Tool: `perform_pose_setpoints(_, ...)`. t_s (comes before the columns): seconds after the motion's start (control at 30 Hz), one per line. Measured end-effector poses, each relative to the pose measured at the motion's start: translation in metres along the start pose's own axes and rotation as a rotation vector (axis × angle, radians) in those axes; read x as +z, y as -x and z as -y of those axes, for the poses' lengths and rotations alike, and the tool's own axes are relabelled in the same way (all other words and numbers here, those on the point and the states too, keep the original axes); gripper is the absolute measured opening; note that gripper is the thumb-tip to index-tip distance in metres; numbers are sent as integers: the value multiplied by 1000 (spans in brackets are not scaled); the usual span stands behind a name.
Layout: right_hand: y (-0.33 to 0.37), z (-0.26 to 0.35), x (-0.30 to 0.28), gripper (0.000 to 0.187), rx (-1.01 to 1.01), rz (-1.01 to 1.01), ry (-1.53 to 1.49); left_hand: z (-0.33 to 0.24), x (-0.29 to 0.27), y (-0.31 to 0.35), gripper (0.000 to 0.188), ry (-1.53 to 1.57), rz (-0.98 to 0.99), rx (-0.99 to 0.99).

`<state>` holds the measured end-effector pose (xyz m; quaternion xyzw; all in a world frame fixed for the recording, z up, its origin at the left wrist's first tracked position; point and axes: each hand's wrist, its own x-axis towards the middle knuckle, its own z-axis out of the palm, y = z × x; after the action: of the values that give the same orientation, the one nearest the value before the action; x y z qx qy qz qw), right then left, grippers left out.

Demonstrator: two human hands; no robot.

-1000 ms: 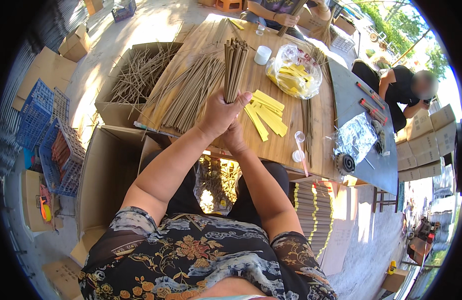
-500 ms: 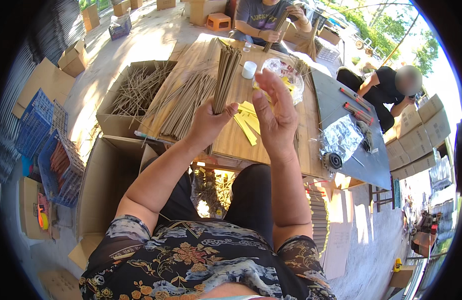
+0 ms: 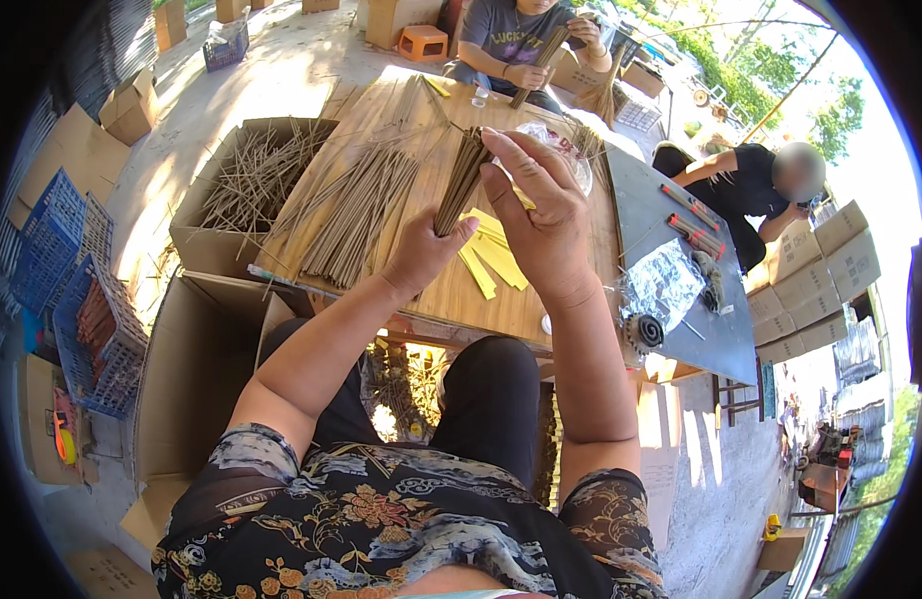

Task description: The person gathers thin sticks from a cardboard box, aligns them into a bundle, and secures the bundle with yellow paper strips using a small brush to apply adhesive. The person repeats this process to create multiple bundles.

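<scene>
My left hand (image 3: 428, 250) is closed around the lower part of a bundle of thin brown incense sticks (image 3: 463, 180). The bundle stands tilted, its top leaning right. Close against its upper end is my right hand (image 3: 541, 205), thumb and fingers apart and slightly bent, the fingertips at the edge of the sticks. Whether they press on it I cannot tell. Below the hands, yellow paper strips (image 3: 493, 255) lie fanned on the wooden table (image 3: 461, 304). Many loose sticks (image 3: 356, 215) are spread left of the bundle. A clear plastic bag (image 3: 578, 165) is partly hidden behind my right hand.
A cardboard box of sticks (image 3: 256, 180) stands left of the table, with an open carton (image 3: 197, 369) nearer me. On the right, a grey board (image 3: 671, 215) holds a crumpled plastic sheet (image 3: 663, 283) and a dark roll (image 3: 643, 331). A co-worker (image 3: 516, 50) across holds another bundle; another person (image 3: 755, 185) sits right.
My right hand has moved left to the top of the bundle, its fingers bending. The bundle has tipped from nearly upright to leaning right. The white jar is now out of sight.
</scene>
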<state>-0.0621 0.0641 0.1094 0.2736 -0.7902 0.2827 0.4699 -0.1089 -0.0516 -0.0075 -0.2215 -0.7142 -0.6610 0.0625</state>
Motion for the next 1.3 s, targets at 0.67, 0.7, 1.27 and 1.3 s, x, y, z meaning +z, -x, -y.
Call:
perform_pose_setpoints(0.67,-9,6,-2,23,-88,125,147,17,0,-7,31,101,25,38)
perform_pose_setpoints(0.7,-9,6,-3,23,-97,126,155,17,1,-7,31,108,22,46)
perform_pose_setpoints(1.27,-16,3,6,26,-217,160,229,12,4,-5,26,85,-2,72)
perform_pose_setpoints(1.3,-16,3,7,26,-226,157,242,13,4,-5,26,90,5,55)
